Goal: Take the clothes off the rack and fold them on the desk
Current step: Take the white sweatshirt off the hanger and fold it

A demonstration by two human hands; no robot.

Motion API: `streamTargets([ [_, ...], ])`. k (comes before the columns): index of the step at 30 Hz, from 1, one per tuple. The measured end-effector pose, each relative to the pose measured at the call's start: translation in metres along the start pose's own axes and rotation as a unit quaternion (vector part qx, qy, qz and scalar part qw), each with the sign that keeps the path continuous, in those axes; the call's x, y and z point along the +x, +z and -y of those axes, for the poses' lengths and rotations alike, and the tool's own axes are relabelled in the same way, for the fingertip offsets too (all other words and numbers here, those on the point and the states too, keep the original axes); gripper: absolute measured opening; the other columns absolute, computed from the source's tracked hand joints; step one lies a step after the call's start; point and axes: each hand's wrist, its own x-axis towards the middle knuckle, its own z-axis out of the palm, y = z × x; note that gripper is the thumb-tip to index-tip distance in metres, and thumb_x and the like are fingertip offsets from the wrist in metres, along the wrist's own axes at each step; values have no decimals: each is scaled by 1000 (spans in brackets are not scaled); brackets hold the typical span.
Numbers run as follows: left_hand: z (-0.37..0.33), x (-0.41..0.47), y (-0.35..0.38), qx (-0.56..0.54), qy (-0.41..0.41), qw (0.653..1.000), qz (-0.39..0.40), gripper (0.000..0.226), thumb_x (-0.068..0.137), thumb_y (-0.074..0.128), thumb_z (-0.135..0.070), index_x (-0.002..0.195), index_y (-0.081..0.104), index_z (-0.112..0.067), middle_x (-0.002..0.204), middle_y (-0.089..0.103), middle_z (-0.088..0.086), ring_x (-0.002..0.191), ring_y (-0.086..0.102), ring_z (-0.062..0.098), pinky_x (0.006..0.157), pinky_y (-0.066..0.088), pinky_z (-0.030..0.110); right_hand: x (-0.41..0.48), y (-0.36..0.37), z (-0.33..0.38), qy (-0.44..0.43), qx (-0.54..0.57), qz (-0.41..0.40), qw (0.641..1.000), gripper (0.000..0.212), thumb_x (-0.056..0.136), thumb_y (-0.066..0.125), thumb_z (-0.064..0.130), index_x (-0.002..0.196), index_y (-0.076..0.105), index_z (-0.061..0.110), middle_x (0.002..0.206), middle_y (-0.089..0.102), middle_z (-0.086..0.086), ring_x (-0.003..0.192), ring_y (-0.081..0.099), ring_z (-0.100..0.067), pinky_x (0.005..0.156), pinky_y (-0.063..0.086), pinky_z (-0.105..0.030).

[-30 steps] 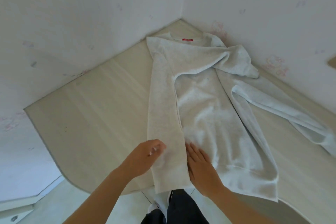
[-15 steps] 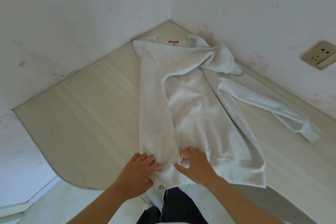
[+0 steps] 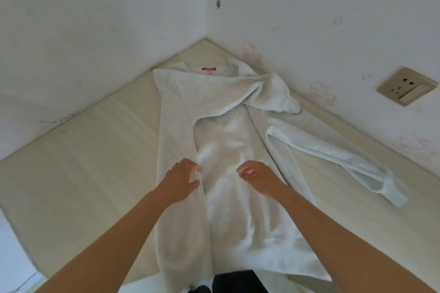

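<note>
The grey sweatshirt (image 3: 228, 150) lies spread on the desk (image 3: 83, 162), its collar toward the corner of the walls and its hem hanging over the near edge. The left sleeve is already folded in along the body. The left hand (image 3: 181, 181) hovers over that folded edge with fingers loosely curled and a little apart, pinching nothing. The right hand (image 3: 259, 178) hovers over the middle of the body, fingers bent, also empty. Well beyond the right fingers, the right sleeve (image 3: 333, 157) stretches outward. I think a good fold now needs the cloth under the fingers smoothed first, then that sleeve brought inward.
</note>
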Motion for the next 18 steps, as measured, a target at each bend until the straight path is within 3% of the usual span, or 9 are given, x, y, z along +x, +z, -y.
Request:
streamTargets([
  [5,-33,65,-10,24,0,998,-57,48,93,56,-26,138,42,-21,151,28,0,136,33,21,109,31,38,59,-71,3,-9,58,-96,994,17,93,54,15,104,65,20,94,61,8,89,60,-12,67,44,-17],
  [8,-48,106,-12,20,-9,995,-92,52,92,57,-24,140,38,-19,153,25,1,139,29,21,110,32,39,97,-111,-4,24,171,-136,976,13,93,57,14,104,63,16,105,65,-2,92,62,-17,80,52,-29],
  [10,-55,128,-11,7,-20,992,-121,54,91,59,-22,140,38,-16,152,24,3,141,26,23,112,31,41,116,-133,-5,90,384,-132,909,13,94,56,10,106,61,7,113,63,-14,92,63,-22,81,51,-31],
  [12,-60,148,-8,16,-40,990,-138,59,90,59,-22,143,34,-14,155,22,4,142,23,24,115,26,41,131,-150,-4,147,586,-91,792,29,97,53,11,123,52,-1,124,55,-20,109,59,-30,89,50,-34],
  [14,-62,165,-5,40,-63,985,-154,66,91,60,-24,148,27,-15,157,21,2,144,21,20,118,22,39,146,-160,-6,178,673,-67,715,45,97,55,15,136,40,-3,132,47,-20,124,51,-33,98,46,-36],
  [16,-63,179,-3,52,-81,981,-170,70,92,58,-23,151,21,-18,159,18,-1,147,16,16,119,19,38,162,-167,-7,196,709,-70,674,53,92,63,20,136,40,-1,132,48,-18,124,50,-31,99,47,-37],
  [18,-64,193,-5,87,-97,976,-175,68,94,55,-22,151,19,-21,159,18,-4,147,15,14,118,18,37,180,-174,-10,213,721,-78,655,55,87,70,25,130,45,3,121,53,-16,119,52,-29,92,51,-37],
])
